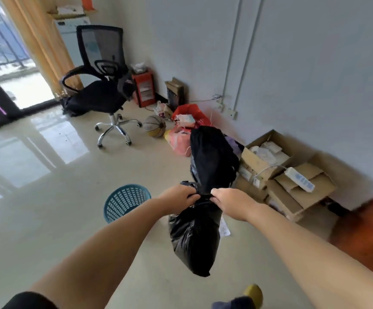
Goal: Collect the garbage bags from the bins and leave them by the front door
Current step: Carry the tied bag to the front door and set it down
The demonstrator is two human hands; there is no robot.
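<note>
A full black garbage bag (194,237) hangs in the air in front of me, above the floor. My left hand (177,197) and my right hand (230,201) both pinch its gathered neck, close together. Loose black plastic from the bag's top (212,157) stands up above my hands. A blue mesh bin (126,201) stands on the floor just left of the bag, and no bag shows in it.
A black office chair (105,85) stands ahead left near a glass door (7,85). Along the wall lie a basketball (154,126), red and pink bags (186,128), and open cardboard boxes (283,175) with a power strip. Red-brown furniture (370,230) is at right.
</note>
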